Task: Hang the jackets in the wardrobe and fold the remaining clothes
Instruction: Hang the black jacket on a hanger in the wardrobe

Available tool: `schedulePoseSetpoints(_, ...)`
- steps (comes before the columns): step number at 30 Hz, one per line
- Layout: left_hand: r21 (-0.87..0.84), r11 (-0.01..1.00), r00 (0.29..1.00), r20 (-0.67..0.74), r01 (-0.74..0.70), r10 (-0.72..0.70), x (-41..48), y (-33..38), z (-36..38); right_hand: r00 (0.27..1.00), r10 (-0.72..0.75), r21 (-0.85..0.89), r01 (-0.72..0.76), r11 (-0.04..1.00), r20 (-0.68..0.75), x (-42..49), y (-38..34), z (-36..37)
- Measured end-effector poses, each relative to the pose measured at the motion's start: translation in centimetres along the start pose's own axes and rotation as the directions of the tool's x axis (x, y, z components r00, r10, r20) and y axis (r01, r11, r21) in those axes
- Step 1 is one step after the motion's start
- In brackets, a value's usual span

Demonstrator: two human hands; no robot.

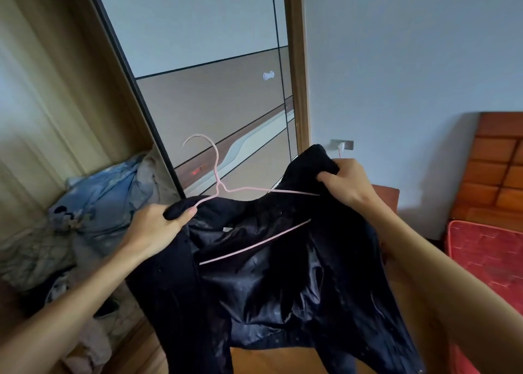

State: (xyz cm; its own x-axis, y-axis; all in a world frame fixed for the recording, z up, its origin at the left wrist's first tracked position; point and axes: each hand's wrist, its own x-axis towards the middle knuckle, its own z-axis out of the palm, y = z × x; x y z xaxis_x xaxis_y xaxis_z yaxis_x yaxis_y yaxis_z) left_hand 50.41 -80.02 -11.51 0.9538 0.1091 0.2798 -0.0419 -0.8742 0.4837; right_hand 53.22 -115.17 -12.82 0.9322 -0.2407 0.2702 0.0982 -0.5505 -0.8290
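Left hand is clamped on one shoulder of the black jacket, thumb on top, pinching the fabric together with one end of the hanger. Right hand is fisted round a bunch of the other shoulder and sits higher than the left. Both hands are full.

I'm holding the jacket in the air in front of me, in front of the wardrobe door, opened toward me. The outer cloth is matte and fuzzy. The lining is glossy, satin-like and heavily creased, with a small white label near the collar. The hem hangs down out of frame.

The hanger is thin pink wire with a round hook up top and a twisted neck. One arm runs across to my right hand, and the bottom bar lies diagonally over the lining. The hook is free, not on anything.

The door is a flat sliding panel, pale upper section and tan lower, split by thin dark lines, with a small white knob.

A crumpled clothes pile sits left of the door, with blue patterned fabric on top and grey and dark pieces below.

To the right there's a wall socket with a white plug, an orange tufted headboard and a red quilted mattress.
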Motion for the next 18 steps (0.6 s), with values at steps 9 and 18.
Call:
schedulePoseSetpoints(9,-0.229,0.971,0.992,0.115,0.069,-0.044,-2.0,4.0,2.6,0.983,-0.176,0.085,0.172,0.981,0.045,-3.5,-4.2,5.5)
schedulePoseSetpoints(18,-0.577,0.814,0.995,-0.011,0.071,-0.095,-0.5,4.6,2.3,0.791,-0.471,0.073,0.483,0.873,0.392,-5.3,-7.5,5.9)
